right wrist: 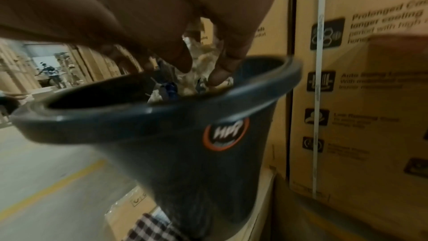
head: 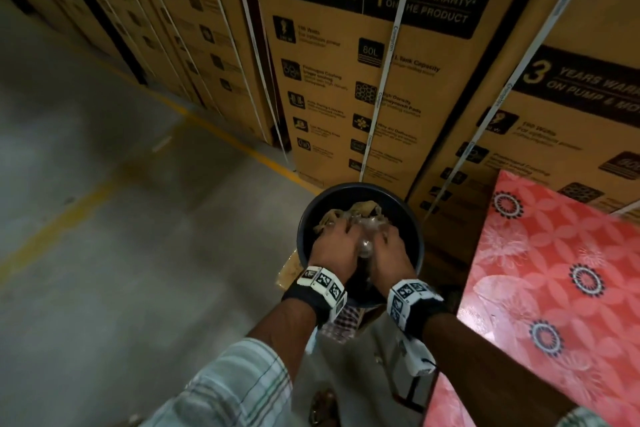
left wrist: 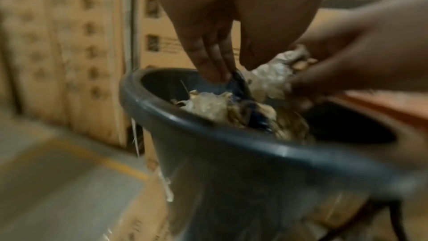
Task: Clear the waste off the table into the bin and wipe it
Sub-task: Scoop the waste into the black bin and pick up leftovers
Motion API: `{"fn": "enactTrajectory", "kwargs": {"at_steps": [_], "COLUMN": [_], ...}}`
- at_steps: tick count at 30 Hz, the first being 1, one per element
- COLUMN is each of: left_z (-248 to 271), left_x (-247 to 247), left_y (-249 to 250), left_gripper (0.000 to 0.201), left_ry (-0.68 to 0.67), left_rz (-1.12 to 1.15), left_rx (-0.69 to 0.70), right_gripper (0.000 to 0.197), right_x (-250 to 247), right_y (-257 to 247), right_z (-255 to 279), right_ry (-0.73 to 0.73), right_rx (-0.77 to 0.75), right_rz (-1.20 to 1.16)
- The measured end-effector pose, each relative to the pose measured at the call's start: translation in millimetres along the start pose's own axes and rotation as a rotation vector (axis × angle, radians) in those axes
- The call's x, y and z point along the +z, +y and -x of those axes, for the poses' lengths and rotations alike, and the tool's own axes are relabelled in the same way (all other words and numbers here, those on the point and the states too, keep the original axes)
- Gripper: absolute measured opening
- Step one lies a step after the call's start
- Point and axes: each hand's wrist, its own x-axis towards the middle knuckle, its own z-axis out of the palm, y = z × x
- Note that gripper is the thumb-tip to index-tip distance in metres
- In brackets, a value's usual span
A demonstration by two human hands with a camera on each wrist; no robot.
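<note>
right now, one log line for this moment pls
step: dumping waste | left hand: in bin, on waste | right hand: holding crumpled plastic over bin | table: not yet wiped

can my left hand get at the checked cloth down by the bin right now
Probably not straight away: the left hand is in the bin, pressing waste, and the checked cloth lies below that wrist.

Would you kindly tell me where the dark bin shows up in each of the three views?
Head: bin at lower centre, both hands over its mouth, red floral table to its right.
Left wrist: bin fills the centre and lower right, waste heaped inside.
Right wrist: bin at centre, round logo on its wall.
Shared landmark: the printed cardboard boxes behind it.
</note>
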Motion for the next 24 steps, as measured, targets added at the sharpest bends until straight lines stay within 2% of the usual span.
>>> {"fn": "enactTrajectory", "kwargs": {"at_steps": [5,7,11,14,16,20,24], "left_z": [3,3,10,31,51,98,153], "left_x": [22,21,1,-14,-21,-29,-19], "left_y": [-15,-15,-2,5,9,19,29], "left_gripper": [0.054,0.053,0.049,0.065,0.069,0.055,0.046], "left_ry": [-0.220,-0.255,-0.234,-0.157,-0.098,-0.001,0.098], "left_rz": [-0.217,-0.249,-0.202,-0.122,-0.090,-0.057,0.038], "left_rx": [0.001,0.025,-0.025,-0.034,-0.020,-0.040,-0.073], "right_gripper": [0.074,0.076,0.074,0.075,0.077,0.078,0.056], "right_x": [19,15,-3,-21,-32,-53,-51], "right_y": [0,-1,-4,-2,1,7,13], "right_z": [-5,-1,18,40,57,91,126], "right_ry": [-0.306,-0.326,-0.176,-0.075,-0.056,-0.026,0.149], "right_rx": [-0.068,-0.061,-0.053,-0.062,-0.081,-0.099,-0.168], "right_rz": [0.161,0.166,0.184,0.191,0.140,0.010,-0.117]}}
